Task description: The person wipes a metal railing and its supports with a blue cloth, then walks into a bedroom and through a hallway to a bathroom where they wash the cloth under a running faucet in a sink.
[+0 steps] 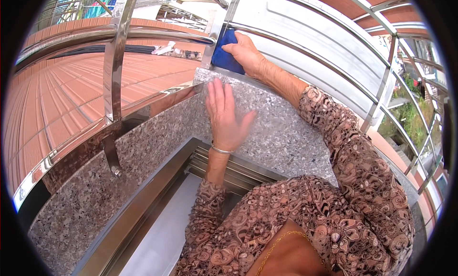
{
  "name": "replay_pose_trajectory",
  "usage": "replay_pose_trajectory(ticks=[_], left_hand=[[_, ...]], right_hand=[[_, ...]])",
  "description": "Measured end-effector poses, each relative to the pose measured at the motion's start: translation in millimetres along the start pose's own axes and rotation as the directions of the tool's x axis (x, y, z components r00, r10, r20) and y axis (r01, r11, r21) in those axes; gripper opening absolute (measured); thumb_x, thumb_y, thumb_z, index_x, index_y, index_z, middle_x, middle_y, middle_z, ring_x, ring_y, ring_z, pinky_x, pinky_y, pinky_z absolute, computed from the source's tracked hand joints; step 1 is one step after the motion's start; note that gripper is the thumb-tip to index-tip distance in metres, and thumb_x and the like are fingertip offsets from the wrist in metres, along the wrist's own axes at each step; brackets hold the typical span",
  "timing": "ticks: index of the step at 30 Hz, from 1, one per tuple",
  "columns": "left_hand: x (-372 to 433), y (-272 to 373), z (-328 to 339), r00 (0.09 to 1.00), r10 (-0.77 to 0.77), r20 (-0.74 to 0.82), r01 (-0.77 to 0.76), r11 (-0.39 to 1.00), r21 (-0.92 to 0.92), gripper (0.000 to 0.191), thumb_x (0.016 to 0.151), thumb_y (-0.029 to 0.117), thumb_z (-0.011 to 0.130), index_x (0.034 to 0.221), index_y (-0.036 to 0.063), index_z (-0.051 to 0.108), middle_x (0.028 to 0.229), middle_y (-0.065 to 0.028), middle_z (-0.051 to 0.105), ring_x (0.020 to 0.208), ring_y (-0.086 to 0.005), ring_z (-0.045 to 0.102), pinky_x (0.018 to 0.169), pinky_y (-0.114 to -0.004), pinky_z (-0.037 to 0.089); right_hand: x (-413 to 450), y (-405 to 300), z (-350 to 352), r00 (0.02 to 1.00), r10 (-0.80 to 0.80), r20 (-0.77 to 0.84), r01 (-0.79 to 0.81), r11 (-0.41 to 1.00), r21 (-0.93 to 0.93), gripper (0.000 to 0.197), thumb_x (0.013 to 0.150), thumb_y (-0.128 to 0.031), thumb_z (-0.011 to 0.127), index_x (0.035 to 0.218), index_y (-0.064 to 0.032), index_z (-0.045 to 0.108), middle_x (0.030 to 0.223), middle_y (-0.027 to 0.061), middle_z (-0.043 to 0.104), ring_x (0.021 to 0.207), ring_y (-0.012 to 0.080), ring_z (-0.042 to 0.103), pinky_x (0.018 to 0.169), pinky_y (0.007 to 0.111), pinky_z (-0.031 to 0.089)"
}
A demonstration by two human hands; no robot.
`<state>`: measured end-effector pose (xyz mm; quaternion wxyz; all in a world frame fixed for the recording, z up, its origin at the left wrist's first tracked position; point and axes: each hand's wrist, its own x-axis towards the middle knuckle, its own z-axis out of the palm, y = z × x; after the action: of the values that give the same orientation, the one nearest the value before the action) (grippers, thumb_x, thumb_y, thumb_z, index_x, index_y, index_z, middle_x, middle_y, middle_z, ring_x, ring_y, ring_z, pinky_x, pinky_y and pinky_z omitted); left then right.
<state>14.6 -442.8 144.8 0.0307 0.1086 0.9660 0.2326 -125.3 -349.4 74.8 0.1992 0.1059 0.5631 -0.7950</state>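
My right hand (248,55) grips a folded blue cloth (226,54) and presses it against the foot of a stainless steel railing post (213,38) at the corner. Under the cloth lies the end of the speckled granite sill (282,129). My left hand (225,120), a bracelet at its wrist, holds nothing. It is spread palm down over the granite, thumb out to the side, slightly blurred. Whether its palm bears on the stone, I cannot tell.
Polished railing bars (161,35) run along the left, and more railing (315,54) curves around the right. Below my left arm is a metal window frame (143,200) with sliding tracks. A bolted bracket (111,154) sticks out over the granite. Reddish tiles (71,86) cover the ledge outside.
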Motion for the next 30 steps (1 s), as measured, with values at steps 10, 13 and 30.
replay_pose_trajectory(ticks=[10,13,30], left_hand=[[3,-8,-2,0.997,0.061,-0.044,-0.06,0.998,0.032,0.074,0.075,0.032,0.062,0.129,-0.0074,0.03,0.137,-0.0294,0.02,0.129,-0.0421,0.015,0.103,-0.05,0.012],[4,-4,-2,0.999,0.036,-0.04,-0.035,0.999,0.027,0.074,0.075,0.032,0.062,0.128,-0.0079,0.031,0.137,-0.0294,0.021,0.129,-0.0423,0.016,0.103,-0.05,0.013],[4,3,6,1.0,0.013,-0.017,-0.011,0.996,0.093,0.073,0.073,0.028,0.062,0.127,-0.0098,0.03,0.136,-0.0305,0.02,0.128,-0.0441,0.015,0.102,-0.052,0.013]], right_hand=[[-16,-38,4,0.695,-0.247,0.676,0.708,0.403,-0.58,0.019,0.062,-0.008,0.053,0.08,-0.002,0.057,0.07,0.0187,0.059,0.07,0.0374,0.057,0.061,0.043,0.046],[-15,-47,4,0.661,-0.124,0.74,0.737,0.292,-0.609,0.022,0.062,-0.009,0.053,0.082,-0.0034,0.06,0.069,0.0166,0.059,0.069,0.0352,0.059,0.061,0.042,0.047],[-5,-22,16,0.954,-0.288,-0.088,0.147,0.7,-0.699,0.023,0.063,-0.002,0.045,0.082,0.0006,0.057,0.081,0.0206,0.06,0.074,0.0385,0.058,0.07,0.045,0.046]])
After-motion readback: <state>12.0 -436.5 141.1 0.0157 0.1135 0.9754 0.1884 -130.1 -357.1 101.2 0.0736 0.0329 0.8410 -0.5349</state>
